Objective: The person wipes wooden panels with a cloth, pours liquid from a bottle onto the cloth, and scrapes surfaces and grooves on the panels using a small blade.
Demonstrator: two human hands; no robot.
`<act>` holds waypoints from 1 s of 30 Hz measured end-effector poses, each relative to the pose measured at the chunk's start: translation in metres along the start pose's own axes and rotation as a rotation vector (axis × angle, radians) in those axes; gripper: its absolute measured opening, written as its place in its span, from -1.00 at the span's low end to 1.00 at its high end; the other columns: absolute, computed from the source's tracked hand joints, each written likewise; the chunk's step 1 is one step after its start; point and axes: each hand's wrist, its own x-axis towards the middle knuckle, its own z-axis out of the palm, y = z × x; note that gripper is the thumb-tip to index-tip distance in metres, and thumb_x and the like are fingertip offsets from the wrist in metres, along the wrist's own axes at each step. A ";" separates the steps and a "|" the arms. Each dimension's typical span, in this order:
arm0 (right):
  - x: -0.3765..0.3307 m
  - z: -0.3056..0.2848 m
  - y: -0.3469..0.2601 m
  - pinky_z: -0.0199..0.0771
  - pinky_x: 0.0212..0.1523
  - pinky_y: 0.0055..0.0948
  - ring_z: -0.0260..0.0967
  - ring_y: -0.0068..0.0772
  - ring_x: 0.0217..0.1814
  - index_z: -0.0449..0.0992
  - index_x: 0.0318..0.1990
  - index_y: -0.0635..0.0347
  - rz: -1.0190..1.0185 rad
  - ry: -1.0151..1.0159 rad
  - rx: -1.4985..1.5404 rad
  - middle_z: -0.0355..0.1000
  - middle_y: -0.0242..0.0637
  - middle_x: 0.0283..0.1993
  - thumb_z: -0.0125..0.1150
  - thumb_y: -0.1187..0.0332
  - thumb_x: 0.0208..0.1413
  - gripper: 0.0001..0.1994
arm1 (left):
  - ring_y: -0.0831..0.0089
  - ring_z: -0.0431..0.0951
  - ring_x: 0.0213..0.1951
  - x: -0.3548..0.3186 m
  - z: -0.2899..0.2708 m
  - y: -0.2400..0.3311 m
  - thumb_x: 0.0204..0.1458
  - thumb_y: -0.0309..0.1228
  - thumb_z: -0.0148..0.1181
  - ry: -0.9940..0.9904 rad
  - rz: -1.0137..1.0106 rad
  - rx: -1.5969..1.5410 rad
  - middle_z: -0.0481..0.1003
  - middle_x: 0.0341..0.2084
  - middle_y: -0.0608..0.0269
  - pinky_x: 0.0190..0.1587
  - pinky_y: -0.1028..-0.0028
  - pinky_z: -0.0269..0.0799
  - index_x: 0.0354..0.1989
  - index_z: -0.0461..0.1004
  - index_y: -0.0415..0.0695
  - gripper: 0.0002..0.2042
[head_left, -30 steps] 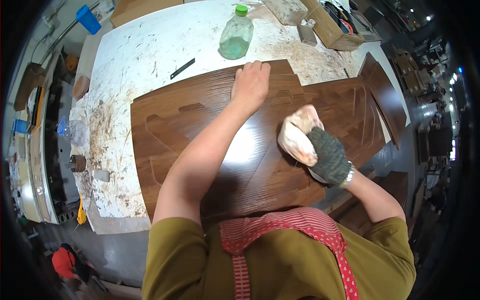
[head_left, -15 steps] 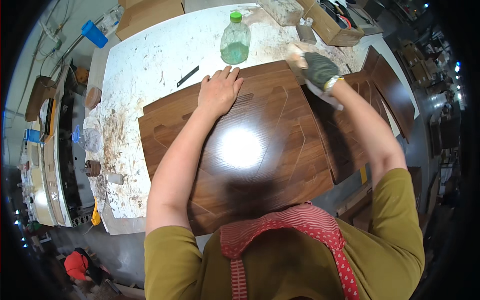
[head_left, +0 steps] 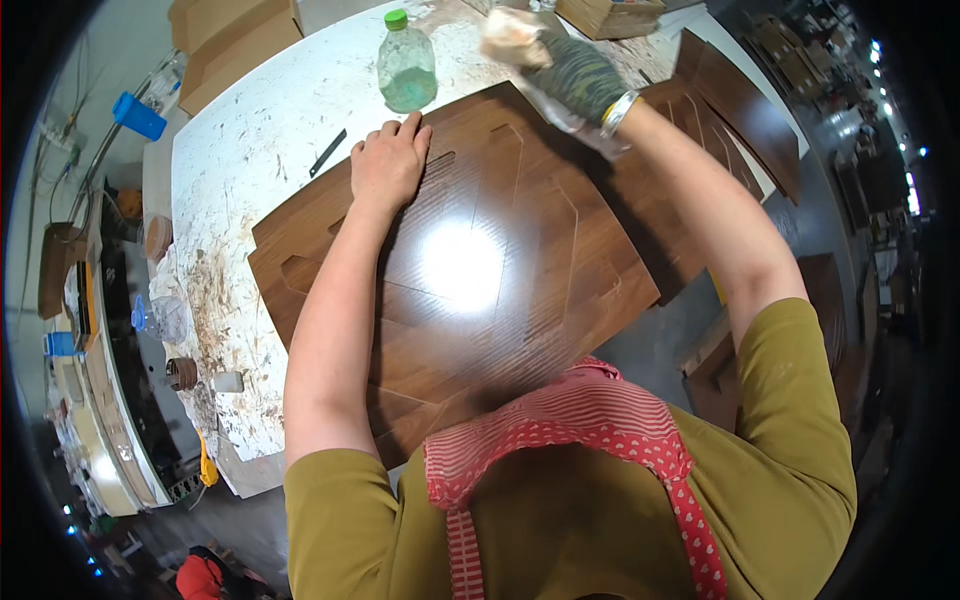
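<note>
A dark brown wood-grain panel (head_left: 560, 290) with line grooves lies before me, with a bright light reflected in it. My left hand (head_left: 388, 160), bare, rests on its far edge with fingers outstretched. My right hand (head_left: 578, 78), in a dark patterned glove, is above the far right corner of the panel. It is closed on a crumpled pale tan cloth (head_left: 515, 38). Some thin, clear, plastic-like material (head_left: 570, 118) hangs below that hand. Beyond the left hand stand a clear bottle with a green cap (head_left: 407, 70) and a short black strip (head_left: 328, 153).
More brown panels (head_left: 740, 110) lie to the right. An open cardboard box (head_left: 235, 50) and a blue cup (head_left: 139, 116) are at the far left. Small containers (head_left: 182, 374) line the left edge of the stained white table (head_left: 225, 200). A person in red (head_left: 200, 578) is at lower left.
My view has shifted, so the scene sits further left and the far side higher. The right hand has lifted the cloth a little past the panel's corner. The left hand stays on the edge.
</note>
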 end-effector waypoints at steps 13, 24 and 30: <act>-0.261 -0.180 -0.068 0.39 -0.16 -0.35 0.38 -0.03 -0.21 0.45 -0.18 0.13 0.542 -0.922 -0.353 0.43 -0.05 -0.24 0.23 0.28 -0.13 -0.69 | 0.18 0.29 0.10 0.006 0.008 0.001 0.19 -0.02 -0.28 0.027 0.052 0.000 0.31 0.04 0.05 0.09 -0.01 0.15 0.17 0.24 0.08 -0.56; -0.286 -0.036 -0.103 0.42 -0.25 -0.42 0.43 -0.38 -0.34 0.39 -0.17 0.24 -0.133 -0.052 -0.546 0.41 -0.26 -0.32 0.13 0.36 -0.03 -0.74 | 0.12 -0.02 0.30 -0.010 0.023 0.084 0.16 0.08 -0.30 0.078 0.477 -0.032 0.02 0.30 0.25 0.25 -0.08 -0.14 0.26 0.13 0.16 -0.47; -0.359 -0.167 -0.112 0.44 -0.25 -0.45 0.40 -0.47 -0.34 0.46 -0.26 0.25 0.756 -0.401 -0.460 0.41 -0.29 -0.43 0.11 0.41 0.02 -0.85 | 0.11 0.03 0.28 -0.007 0.032 0.086 0.15 0.08 -0.25 0.175 0.475 -0.042 0.08 0.27 0.26 0.21 -0.12 -0.09 0.25 0.14 0.19 -0.48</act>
